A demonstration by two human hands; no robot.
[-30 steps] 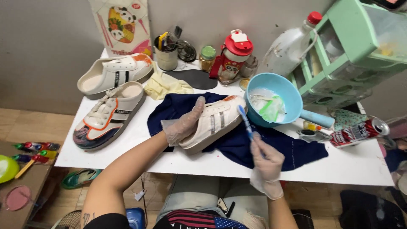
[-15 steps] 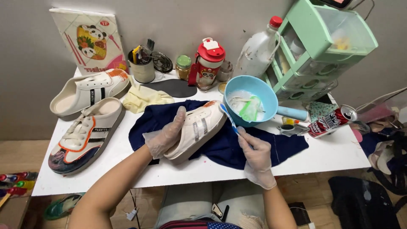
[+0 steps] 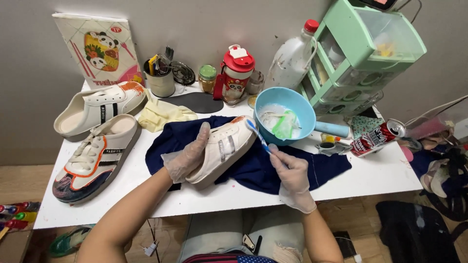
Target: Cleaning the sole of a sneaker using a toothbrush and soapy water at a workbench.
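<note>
White tabletop (image 3: 370,178), rectangular, smooth. Left to right:

Far-left corner: a white slip-on shoe (image 3: 97,107) with dark stripes, rubbery sole; just in front, touching it, a laced sneaker (image 3: 95,158) with orange trim and a dirty dark toe that reaches the left edge. Bare strip along the front edge on the left.

Back edge: a panda-print box (image 3: 100,48) leaning on the wall, a cup of tools (image 3: 161,80), a small green-lidded jar (image 3: 207,78), a red-lidded bottle (image 3: 236,73), a white plastic jug (image 3: 292,58).

Centre: crumpled yellow cloth (image 3: 163,114), then a navy cloth (image 3: 263,168), soft and wrinkled, spread toward the front edge. On it a white sneaker (image 3: 225,148), tilted. The left hand (image 3: 187,156), in a thin clear glove, is wrapped over its heel side, holding it. The right hand (image 3: 292,170), also gloved, pinches a blue toothbrush (image 3: 257,136); the bristles are at the orange-stained toe.

Just behind the toe: a round blue plastic scoop bowl (image 3: 285,114) with milky liquid, handle pointing right.

Right: a mint-green drawer unit (image 3: 360,58) at the far-right corner, and a drink can (image 3: 378,138) lying on its side. Front-right corner is bare.
</note>
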